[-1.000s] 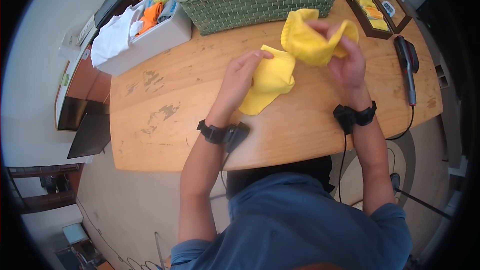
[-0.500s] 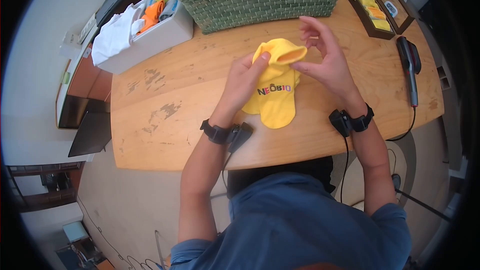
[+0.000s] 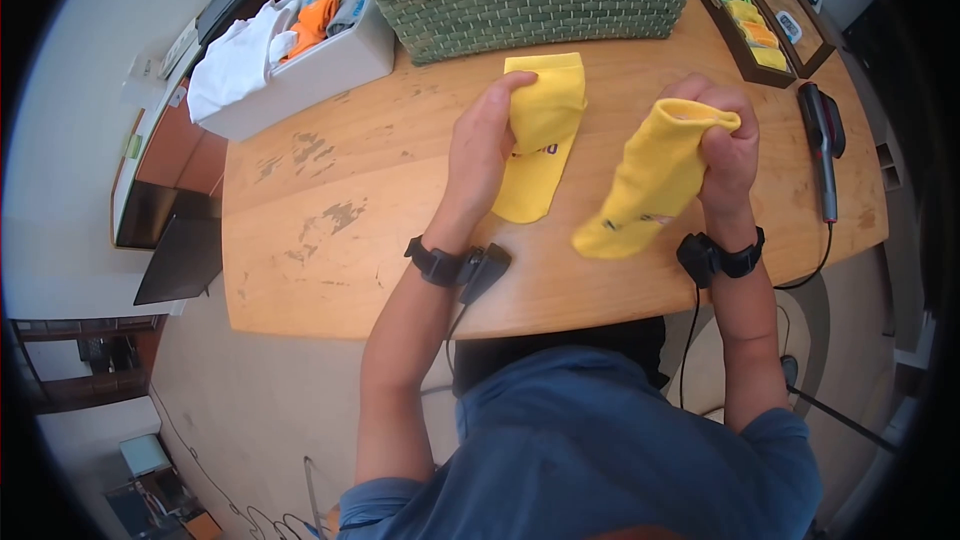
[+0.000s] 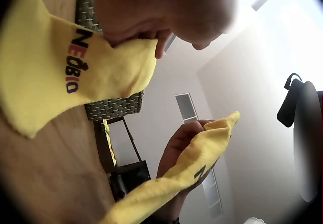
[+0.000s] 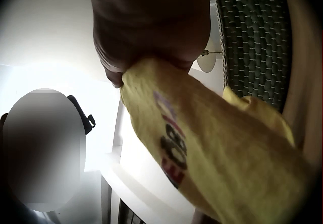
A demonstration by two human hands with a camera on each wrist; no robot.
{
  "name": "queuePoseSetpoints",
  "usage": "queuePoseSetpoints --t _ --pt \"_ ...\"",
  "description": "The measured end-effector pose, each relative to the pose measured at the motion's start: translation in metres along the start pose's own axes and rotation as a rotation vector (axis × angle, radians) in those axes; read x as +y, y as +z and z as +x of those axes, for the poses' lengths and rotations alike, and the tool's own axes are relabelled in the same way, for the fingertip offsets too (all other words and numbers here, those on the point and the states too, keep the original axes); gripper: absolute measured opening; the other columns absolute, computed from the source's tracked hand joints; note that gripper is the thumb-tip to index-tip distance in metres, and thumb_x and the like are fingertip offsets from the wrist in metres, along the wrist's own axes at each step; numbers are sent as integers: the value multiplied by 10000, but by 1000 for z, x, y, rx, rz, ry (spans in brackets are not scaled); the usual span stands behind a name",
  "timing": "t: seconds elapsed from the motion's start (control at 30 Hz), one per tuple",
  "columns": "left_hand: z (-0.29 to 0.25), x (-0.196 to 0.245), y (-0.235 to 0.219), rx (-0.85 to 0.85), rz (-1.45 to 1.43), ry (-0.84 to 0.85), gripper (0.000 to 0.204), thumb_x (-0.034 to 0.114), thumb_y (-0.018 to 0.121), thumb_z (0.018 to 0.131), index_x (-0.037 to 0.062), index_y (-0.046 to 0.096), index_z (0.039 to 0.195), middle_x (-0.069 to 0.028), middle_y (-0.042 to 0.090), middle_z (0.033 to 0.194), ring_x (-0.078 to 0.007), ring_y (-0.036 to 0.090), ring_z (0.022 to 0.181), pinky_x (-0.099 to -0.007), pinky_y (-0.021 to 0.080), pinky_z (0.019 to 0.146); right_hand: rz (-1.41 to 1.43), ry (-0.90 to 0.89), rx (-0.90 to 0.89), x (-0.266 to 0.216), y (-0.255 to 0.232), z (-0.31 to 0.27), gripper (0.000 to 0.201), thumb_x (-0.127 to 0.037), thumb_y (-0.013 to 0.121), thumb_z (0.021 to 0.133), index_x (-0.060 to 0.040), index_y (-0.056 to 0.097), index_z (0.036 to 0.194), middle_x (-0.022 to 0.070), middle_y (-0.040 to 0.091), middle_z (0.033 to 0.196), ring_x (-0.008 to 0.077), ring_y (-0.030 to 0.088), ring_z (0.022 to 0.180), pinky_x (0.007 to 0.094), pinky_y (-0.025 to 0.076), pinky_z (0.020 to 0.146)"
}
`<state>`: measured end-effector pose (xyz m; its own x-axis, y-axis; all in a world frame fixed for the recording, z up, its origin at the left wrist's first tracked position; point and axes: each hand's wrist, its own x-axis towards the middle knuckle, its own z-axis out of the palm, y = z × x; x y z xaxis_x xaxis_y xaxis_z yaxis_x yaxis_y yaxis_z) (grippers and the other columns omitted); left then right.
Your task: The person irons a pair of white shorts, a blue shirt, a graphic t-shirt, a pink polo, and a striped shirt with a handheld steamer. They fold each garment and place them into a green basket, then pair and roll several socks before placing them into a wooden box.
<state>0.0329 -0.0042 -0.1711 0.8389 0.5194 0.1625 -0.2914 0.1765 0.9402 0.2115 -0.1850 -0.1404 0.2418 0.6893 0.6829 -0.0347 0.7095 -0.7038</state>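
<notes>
Head cam looks steeply down from above at the table, both arms and the basket at the far edge. L wrist cam sits v. close under the palm, looking up and across to the other hand. R wrist cam likewise, tight on its sock; all three share socks + basket.

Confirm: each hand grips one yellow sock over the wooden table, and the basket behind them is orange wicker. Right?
Not quite. The basket is green wicker, not orange, as the head view shows. The rest holds: the left hand grips one yellow sock and the right hand grips the other yellow sock, both over the wooden table.
</notes>
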Motion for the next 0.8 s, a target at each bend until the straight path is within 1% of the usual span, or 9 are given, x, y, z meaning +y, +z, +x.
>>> queuePoseSetpoints --t 0.1,0.2,0.27,0.3,0.37,0.53,0.63,0.73,0.8 --pt "0 -7 -4 -54 119 38 501 376 376 1072 -28 516 1332 -160 568 1299 -243 539 1235 -400 427 1054 -50 106 216 4 15 -6 200 -116 640 967 -16 575 1127 81 641 1098 128 630 944 293 539 810" --pt "-7 -6 5 -128 92 84 420 298 464 1045 -20 545 1306 -112 604 1231 -180 566 1157 -351 457 994 -123 325 257 16 37 -2 203 -117 636 974 -15 567 1136 47 625 1107 83 607 973 252 526 825" --pt "-14 5 21 -87 66 102 305 165 569 1003 -9 599 1251 -44 661 1097 -102 602 1032 -279 505 883 -154 333 217 25 44 0 202 -117 634 977 -18 565 1140 37 616 1118 71 594 993 233 514 841" --pt "-13 4 20 -70 68 72 290 140 588 992 -11 607 1239 -43 661 1104 -99 602 1029 -274 505 880 -170 339 195 28 45 -1 202 -116 633 978 -20 564 1142 32 611 1123 65 587 1004 223 508 848" --pt "-10 0 16 -31 72 17 266 91 626 971 -15 624 1215 -42 661 1118 -93 602 1024 -265 506 875 -241 334 213 29 44 0 249 -121 666 955 -16 569 1159 37 606 1124 90 581 1028 240 489 907" --pt "-11 -1 17 -16 96 98 258 117 608 991 -10 626 1215 -40 658 1123 -92 597 1025 -257 505 865 -499 390 229 28 36 2 194 -119 724 898 -30 649 1053 77 586 1171 154 576 1103 275 449 989" --pt "-14 7 18 -17 132 107 300 161 577 1010 -2 598 1261 -38 645 1138 -90 590 1033 -249 495 861 -524 258 190 22 32 5 136 -130 725 891 -53 683 994 127 521 1323 217 500 1261 341 398 1064" --pt "-12 4 10 -27 109 129 369 240 532 1032 7 559 1317 -45 629 1165 -98 583 1058 -250 482 879 -270 8 -5 17 13 11 156 -151 713 904 -70 684 1034 160 423 1460 272 386 1385 423 338 1118" --pt "-11 1 8 -53 70 146 419 293 511 1039 13 533 1350 -52 621 1183 -108 580 1078 -256 474 899 -14 -12 9 14 13 14 178 -160 710 907 -77 684 1062 172 398 1493 299 357 1409 465 321 1124"
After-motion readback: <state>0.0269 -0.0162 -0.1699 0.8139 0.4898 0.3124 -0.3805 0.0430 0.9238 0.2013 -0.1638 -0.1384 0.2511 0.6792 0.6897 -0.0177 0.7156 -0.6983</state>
